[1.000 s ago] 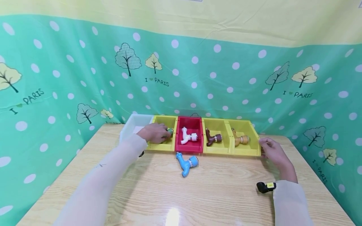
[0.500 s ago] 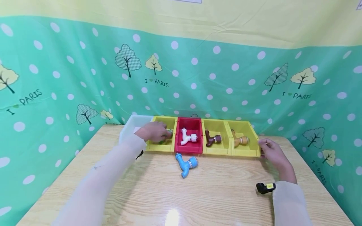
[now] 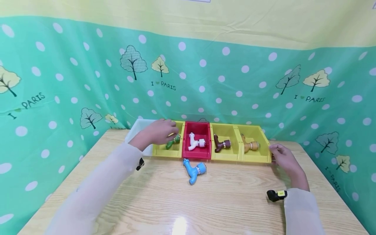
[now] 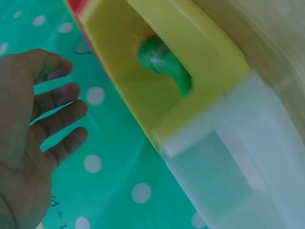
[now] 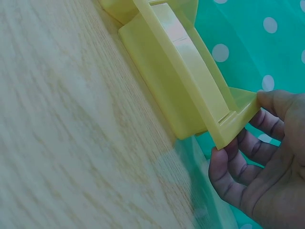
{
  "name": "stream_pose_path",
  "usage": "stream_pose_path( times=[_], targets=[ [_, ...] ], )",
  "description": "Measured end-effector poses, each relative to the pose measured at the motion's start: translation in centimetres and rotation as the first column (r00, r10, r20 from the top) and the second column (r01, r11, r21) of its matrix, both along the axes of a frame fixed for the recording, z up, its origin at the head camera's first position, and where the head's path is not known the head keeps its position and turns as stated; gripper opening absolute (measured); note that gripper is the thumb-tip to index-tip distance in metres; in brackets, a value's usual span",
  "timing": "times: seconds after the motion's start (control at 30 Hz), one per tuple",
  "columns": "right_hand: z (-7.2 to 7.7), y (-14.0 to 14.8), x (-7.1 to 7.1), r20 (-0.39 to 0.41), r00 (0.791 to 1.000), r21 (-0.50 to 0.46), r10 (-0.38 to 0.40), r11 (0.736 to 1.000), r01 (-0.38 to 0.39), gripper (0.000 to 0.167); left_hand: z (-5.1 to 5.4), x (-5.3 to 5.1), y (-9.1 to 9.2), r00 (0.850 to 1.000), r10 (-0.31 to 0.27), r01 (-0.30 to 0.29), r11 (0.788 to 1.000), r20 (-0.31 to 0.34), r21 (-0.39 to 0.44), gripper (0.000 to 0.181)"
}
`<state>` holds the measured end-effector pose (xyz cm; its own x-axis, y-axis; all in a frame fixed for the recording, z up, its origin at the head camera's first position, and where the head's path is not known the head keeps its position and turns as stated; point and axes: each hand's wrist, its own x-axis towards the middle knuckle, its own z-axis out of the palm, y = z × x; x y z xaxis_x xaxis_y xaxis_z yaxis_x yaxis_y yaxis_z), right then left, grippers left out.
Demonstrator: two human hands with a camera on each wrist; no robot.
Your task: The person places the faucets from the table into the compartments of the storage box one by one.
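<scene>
My left hand [image 3: 160, 131] hovers over the left yellow bin [image 3: 164, 152], its fingers relaxed and holding nothing. A green tap [image 3: 173, 142] lies in that bin; in the left wrist view a gap shows between the hand [image 4: 33, 119] and the green tap [image 4: 164, 62]. At the row's other end my right hand [image 3: 286, 160] grips the side edge of the rightmost yellow bin [image 3: 256, 158]. The right wrist view shows thumb and curled fingers on the rim of this yellow bin [image 5: 162, 83]. Inside it lies an orange-yellow tap [image 3: 249, 145].
A white tap [image 3: 196, 142] lies in the red bin [image 3: 196, 154], and a brown tap [image 3: 221, 144] in the yellow bin right of it. A whitish bin [image 3: 132, 133] ends the row at left. On the wooden table [image 3: 205, 202] in front lies a blue tap [image 3: 194, 171].
My left hand has let go of the green tap and risen from it, leaving it in the left yellow bin. The right hand stays at the same bin edge.
</scene>
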<state>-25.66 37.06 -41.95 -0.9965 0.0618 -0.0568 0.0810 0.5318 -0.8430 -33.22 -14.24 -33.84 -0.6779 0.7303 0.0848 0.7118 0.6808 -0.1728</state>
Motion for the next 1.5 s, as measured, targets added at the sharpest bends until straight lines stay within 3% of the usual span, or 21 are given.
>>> stream_pose_path(
  times=[0.1,0.23,0.37,0.53,0.67,0.83,0.9,1.13,1.5],
  targets=[
    [-0.1,0.0,0.0,-0.001,1.000,-0.002,-0.002,1.000,0.002,0.060,-0.1,1.3,0.4,0.998,-0.023,0.027,0.998,-0.058,0.064,0.015],
    [-0.2,0.0,0.0,-0.001,1.000,0.000,0.003,1.000,-0.003,0.059,-1.2,2.7,1.1,0.992,-0.055,0.068,0.990,-0.111,0.124,0.017],
    [-0.2,0.1,0.0,0.001,1.000,-0.001,0.004,1.000,-0.004,0.057,-2.7,4.1,2.1,0.989,-0.103,0.119,0.980,-0.106,0.157,0.020],
    [-0.2,0.3,-0.1,-0.009,1.000,-0.009,0.007,1.000,-0.007,0.057,-3.8,5.9,3.7,0.977,-0.199,0.209,0.966,-0.081,0.151,0.018],
    [-0.3,0.4,-0.2,-0.013,1.000,-0.013,0.009,1.000,-0.009,0.058,-4.4,7.1,4.7,0.968,-0.250,0.252,0.961,-0.035,0.114,0.021],
    [-0.2,0.2,-0.1,-0.017,1.000,-0.019,0.012,1.000,-0.012,0.057,-5.4,8.5,5.6,0.965,-0.233,0.225,0.972,0.123,0.070,0.034],
    [-0.2,0.2,-0.1,-0.017,1.000,-0.018,0.013,1.000,-0.013,0.056,-5.8,8.9,5.9,0.960,-0.222,0.218,0.975,0.169,0.044,0.036],
    [-0.2,0.2,-0.1,-0.017,1.000,-0.017,0.008,1.000,-0.009,0.054,-6.1,9.2,6.6,0.944,-0.231,0.244,0.969,0.238,-0.029,0.035],
    [-0.2,0.2,-0.1,-0.028,1.000,-0.020,0.012,1.000,-0.013,0.055,-6.7,8.8,7.5,0.946,-0.185,0.214,0.973,0.267,-0.083,0.022]
  ],
)
